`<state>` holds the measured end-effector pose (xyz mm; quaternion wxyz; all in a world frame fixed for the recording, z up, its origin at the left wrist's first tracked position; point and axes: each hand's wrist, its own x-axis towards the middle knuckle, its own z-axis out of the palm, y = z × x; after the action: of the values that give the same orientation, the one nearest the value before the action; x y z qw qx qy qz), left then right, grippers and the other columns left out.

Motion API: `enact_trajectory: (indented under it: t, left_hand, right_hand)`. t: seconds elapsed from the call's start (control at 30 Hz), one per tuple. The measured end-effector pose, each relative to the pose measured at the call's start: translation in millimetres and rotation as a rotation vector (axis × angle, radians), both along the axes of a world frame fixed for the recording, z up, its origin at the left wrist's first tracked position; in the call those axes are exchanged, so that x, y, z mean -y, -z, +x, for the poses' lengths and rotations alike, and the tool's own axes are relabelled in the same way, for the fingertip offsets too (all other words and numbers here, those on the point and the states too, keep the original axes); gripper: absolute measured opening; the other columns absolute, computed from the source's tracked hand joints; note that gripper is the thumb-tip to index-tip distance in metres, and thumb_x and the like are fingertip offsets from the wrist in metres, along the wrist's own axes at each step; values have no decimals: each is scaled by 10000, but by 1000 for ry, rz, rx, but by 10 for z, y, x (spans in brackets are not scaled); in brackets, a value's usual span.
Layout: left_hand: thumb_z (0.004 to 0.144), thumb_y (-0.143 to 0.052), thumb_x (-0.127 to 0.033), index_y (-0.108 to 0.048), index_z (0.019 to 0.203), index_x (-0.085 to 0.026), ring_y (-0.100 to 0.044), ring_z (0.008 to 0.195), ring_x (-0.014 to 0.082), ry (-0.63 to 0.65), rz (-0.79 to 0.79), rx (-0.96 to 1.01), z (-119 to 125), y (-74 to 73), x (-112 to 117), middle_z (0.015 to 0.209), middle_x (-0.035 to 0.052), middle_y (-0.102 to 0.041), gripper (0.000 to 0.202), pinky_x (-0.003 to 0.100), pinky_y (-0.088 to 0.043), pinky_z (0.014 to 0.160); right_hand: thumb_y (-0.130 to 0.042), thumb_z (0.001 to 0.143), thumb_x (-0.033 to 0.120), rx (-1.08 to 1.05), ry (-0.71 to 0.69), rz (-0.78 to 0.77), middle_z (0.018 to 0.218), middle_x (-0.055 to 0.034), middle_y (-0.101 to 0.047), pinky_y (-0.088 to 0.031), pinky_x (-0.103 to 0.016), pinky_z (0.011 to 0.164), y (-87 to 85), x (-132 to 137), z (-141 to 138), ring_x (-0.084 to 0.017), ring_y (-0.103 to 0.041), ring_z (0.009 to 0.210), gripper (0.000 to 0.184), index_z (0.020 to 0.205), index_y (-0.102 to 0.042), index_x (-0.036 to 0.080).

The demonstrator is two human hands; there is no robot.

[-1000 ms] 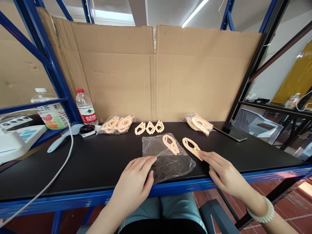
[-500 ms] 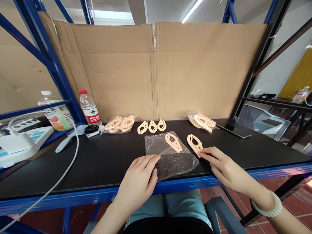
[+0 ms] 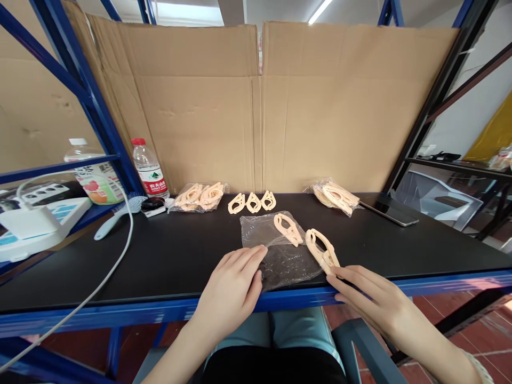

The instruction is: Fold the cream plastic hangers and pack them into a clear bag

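My left hand [image 3: 234,285] is closed on the left edge of a clear plastic bag [image 3: 286,266] that lies flat near the table's front edge. On the bag's upper part rests a beige plastic folding hanger [image 3: 288,229]. My right hand [image 3: 366,296] pinches the lower end of another beige folding hanger [image 3: 320,250], which is tilted beside the bag's right edge. Behind the bag, three more pieces, among them a beige hanger [image 3: 253,202], lie in a row.
Bagged hangers [image 3: 200,197] lie back left, with another filled bag [image 3: 334,196] back right beside a phone [image 3: 388,210]. A red-capped bottle [image 3: 151,170], a light-blue brush [image 3: 116,216] and a white cable [image 3: 127,240] occupy the left. Cardboard [image 3: 200,117] stands behind the black table [image 3: 168,266].
My right hand has drawn its hanger toward the front edge and lifted it slightly. The left hand stays at the bag. The view has shifted a little.
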<state>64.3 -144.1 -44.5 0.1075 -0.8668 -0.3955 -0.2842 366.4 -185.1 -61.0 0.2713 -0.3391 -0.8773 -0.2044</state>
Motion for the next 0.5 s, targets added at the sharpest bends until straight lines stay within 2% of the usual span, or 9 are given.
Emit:
enact_trajectory:
  t: [0.13,0.27,0.43,0.5]
  left_hand:
    - [919,-400,-183,-528,1324,-177,-595,1120,236,0,4,7,7,7,11,1281,88,-617,424,412,-495,956]
    - [919,-411,-184,-514,1339,-165,-583,1140,237,0,2,6,9,21,17,1300,90,-604,432,416,-491,968]
    - [922,-408,-182,-514,1339,-158,-579,1147,240,-1,9,-3,10,26,20,1305,95,-601,430,418,-494,964]
    - [921,-403,-178,-511,1343,-171,-582,1147,240,0,14,-2,9,20,22,1310,93,-597,436,420,-495,965]
  right_hand:
    - [-374,956,93,-63,-38,57,1150,-103,-679,-562,-359,823,129,94,28,-229,-649,1008,456,1378,-495,215]
    - [-403,936,74,-101,-78,69,1169,-112,-673,-568,-381,821,193,56,95,-252,-642,1046,510,1434,-426,183]
    - [-548,869,58,-291,-17,166,1112,-69,-679,-580,-397,809,8,65,129,-259,-653,1010,568,1394,-484,263]
    - [-544,883,103,-343,-16,139,1129,-77,-672,-587,-398,806,-85,163,119,-265,-656,1001,528,1385,-497,263]
